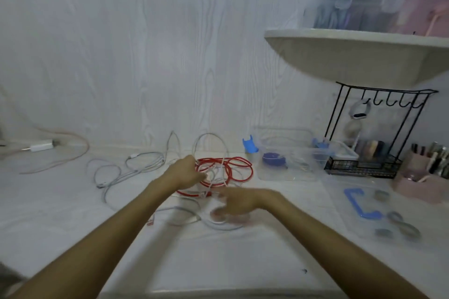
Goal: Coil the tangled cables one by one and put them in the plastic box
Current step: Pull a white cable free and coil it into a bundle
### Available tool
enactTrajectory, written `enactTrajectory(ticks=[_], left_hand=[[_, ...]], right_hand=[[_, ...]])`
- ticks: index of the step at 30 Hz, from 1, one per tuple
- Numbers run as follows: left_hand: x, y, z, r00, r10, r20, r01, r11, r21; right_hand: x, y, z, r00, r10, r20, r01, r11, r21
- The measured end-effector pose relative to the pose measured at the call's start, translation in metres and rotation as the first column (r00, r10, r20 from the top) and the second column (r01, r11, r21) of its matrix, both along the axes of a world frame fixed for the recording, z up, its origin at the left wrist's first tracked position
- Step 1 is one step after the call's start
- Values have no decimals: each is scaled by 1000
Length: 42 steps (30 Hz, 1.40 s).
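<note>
Left of the red cable (228, 170), white cables (136, 167) are lying in loose loops. The left hand (185, 172) is gripping strands at the red cable's left edge. The right hand (233, 204), just in front of it, is blurry, so I cannot tell its grip. The plastic box (286, 153) is sitting to its right. Pulling hard could tighten the knots.

Right hand (234, 204) motion-blurred; grip on white cables (218, 222) could not be judged. Left hand (185, 171) fingers hidden among the red cable (239, 168) loops. Shelf (359, 52) and pink organizer (418, 183) cut by right edge. Contents of plastic box (286, 165) indistinct.
</note>
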<state>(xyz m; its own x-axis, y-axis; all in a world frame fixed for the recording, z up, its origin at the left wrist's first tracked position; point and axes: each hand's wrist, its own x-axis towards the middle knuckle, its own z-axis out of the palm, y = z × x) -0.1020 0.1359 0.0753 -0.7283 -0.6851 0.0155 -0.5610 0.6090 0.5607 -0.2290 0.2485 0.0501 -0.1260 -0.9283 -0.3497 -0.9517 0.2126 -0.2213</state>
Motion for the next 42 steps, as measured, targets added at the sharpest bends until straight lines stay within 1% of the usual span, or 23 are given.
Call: enactTrajectory(ticks=[1,2,3,4,6,7,9,13,15,16,18,20,21,23,24,25,27,29,32,35,37,38,42], left_hand=[[10,0,-4,994,17,-107,-3,991,133],[17,-1,-6,978,35,-205,24,960,278],[25,-2,-4,953,74,-295,52,916,398],[34,-2,-3,921,117,-370,69,889,453],[47,-6,0,871,169,-462,63,893,446],[53,-9,-1,856,175,-487,50,909,414],[66,-16,-5,840,189,-509,9,932,362],[78,-25,-16,824,229,-518,67,869,490],[76,-27,-23,885,157,-438,45,908,416],[76,-28,-28,917,123,-378,2,950,312],[79,-30,-39,950,128,-284,-135,991,-4],[88,-26,-42,938,125,-324,-243,903,-353],[93,-24,-42,938,54,-342,-230,836,-499],[103,-15,-41,949,-131,-288,-110,718,-688],[106,-10,-40,952,-196,-235,-36,690,-723],[110,-4,-40,954,-233,-192,26,696,-717],[112,6,-42,960,-222,-169,72,781,-621],[106,10,-52,981,-140,-134,56,868,-493],[89,2,-69,1000,-4,15,8,951,-311],[68,-3,-80,986,-28,162,59,980,-191],[59,-1,-83,974,-40,225,89,973,-212],[56,-3,-82,978,-24,207,78,962,-261],[66,-14,-64,997,63,-48,-77,917,-391]], right_hand=[[8,4,-14,999,32,-30,-30,997,64],[11,8,-24,996,65,-65,-62,997,45],[12,13,-30,992,78,-96,-82,996,-43],[13,19,-31,990,71,-119,-90,984,-156],[4,32,-29,989,33,-147,-77,950,-304],[-4,40,-27,987,13,-161,-65,945,-321],[-22,55,-24,982,-36,-183,-20,955,-296],[-43,70,-19,990,-95,-102,67,965,-253],[-39,66,-15,995,-75,-59,56,959,-277],[-33,61,-12,996,-62,-70,36,945,-324],[-12,51,-6,994,-19,-109,-33,890,-456],[13,39,-5,988,76,-131,-135,840,-526],[26,32,-10,979,126,-160,-192,832,-521],[43,19,-23,947,162,-278,-284,825,-488],[47,13,-31,933,134,-334,-288,835,-469],[47,7,-38,938,77,-338,-237,854,-463],[44,-2,-49,959,-35,-279,-103,879,-466],[39,-8,-55,965,-88,-247,-48,866,-497],[30,-11,-50,991,-100,-92,39,857,-513],[21,-8,-37,995,-40,92,73,916,-394],[17,-1,-25,972,-41,232,144,883,-446],[15,1,-17,955,-35,293,186,842,-506],[-3,12,22,895,-57,443,370,650,-664]])
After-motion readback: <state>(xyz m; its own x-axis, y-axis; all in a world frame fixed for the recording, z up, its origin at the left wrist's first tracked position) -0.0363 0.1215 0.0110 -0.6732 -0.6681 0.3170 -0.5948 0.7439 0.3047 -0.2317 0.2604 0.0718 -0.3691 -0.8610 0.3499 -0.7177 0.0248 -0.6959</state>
